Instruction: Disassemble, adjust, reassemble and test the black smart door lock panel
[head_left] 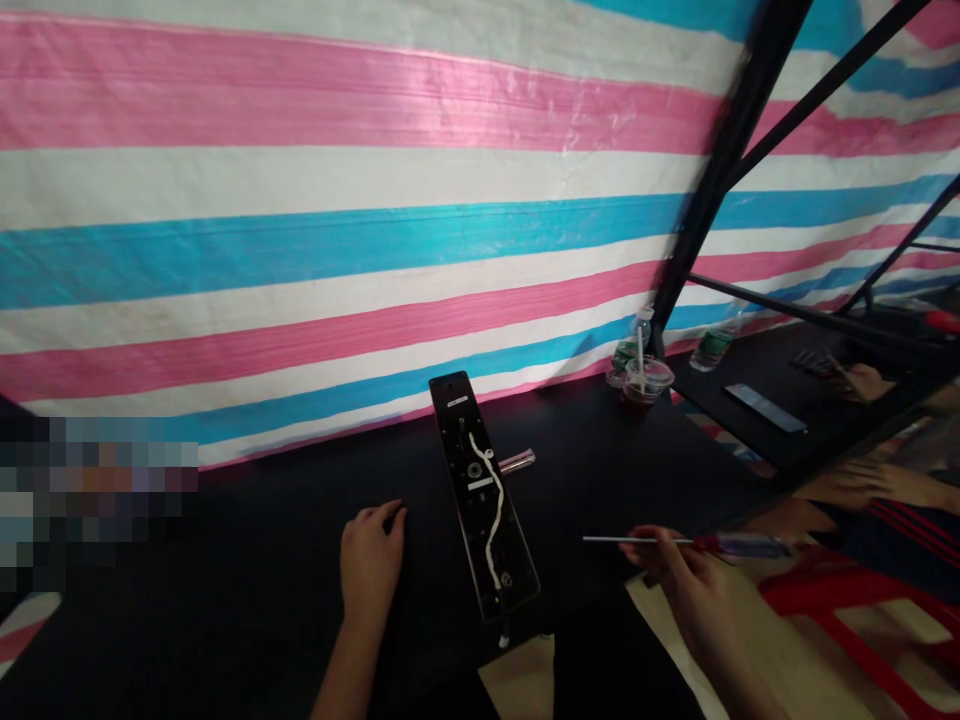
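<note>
My right hand (pixel 686 575) grips a screwdriver (pixel 750 546) with a red and purple see-through handle, its thin metal shaft pointing left above the table's front edge. On the black table lies a long black panel (pixel 487 510), inner side up, resembling a door-lock housing. A white cable (pixel 498 510) runs along it, ending in a small connector (pixel 504 641) past the near end. To the panel's left, my left hand (pixel 371 555) rests on the table with thumb and fingers pinched together; whatever they may hold is hidden. A clear pinkish rod (pixel 517 461) pokes out from the panel's right side.
A water bottle (pixel 622 355) and a lidded cup with a straw (pixel 646 380) stand at the back right. Beyond a black metal frame (pixel 701 215) are another bottle (pixel 712 345), a phone (pixel 765 408) and other people's hands (pixel 862 485). A red stool (pixel 862 640) is lower right.
</note>
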